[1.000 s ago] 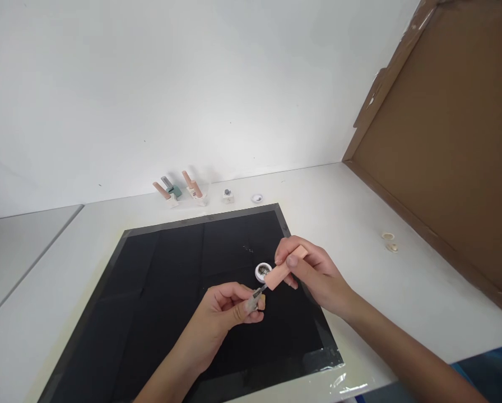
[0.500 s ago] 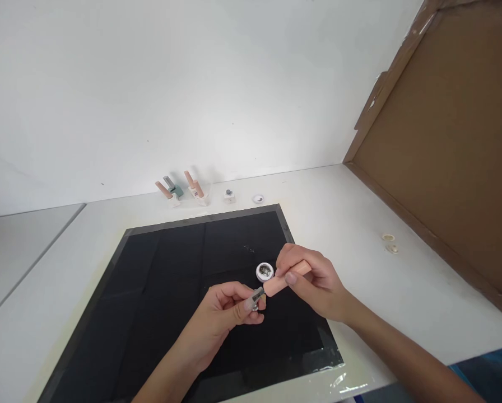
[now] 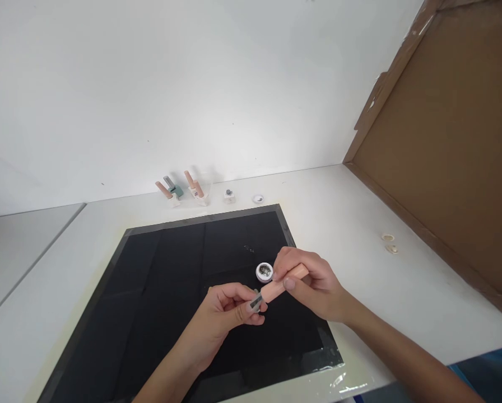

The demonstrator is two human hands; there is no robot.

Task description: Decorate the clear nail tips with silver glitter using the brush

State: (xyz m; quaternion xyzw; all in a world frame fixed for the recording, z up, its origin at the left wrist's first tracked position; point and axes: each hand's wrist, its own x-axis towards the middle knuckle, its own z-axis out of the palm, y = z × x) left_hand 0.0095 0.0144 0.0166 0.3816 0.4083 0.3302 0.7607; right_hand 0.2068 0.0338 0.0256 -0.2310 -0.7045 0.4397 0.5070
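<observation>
My left hand (image 3: 231,311) pinches a small grey, see-through piece (image 3: 256,303) with a dark patch, shaped like a false nail, between thumb and fingers. Closed around a peach nail polish cap (image 3: 275,289), my right hand (image 3: 312,280) holds it slanting down to the left. The cap's lower end is over the grey piece; I cannot tell whether they touch, and no brush can be made out. Just behind the cap, a small round white pot (image 3: 264,272) with dark, shiny contents stands on the black mat (image 3: 179,291).
At the wall stand several nail polish bottles (image 3: 199,196), a small clear bottle (image 3: 229,196) and a white lid (image 3: 258,198). Two small cream rings (image 3: 388,238) lie at the right on the white table (image 3: 343,218). A brown cardboard panel (image 3: 452,129) rises along the right side.
My right hand has shifted slightly left and down with the cap, whose lower end is now further over the grey piece. The left hand has barely moved.
</observation>
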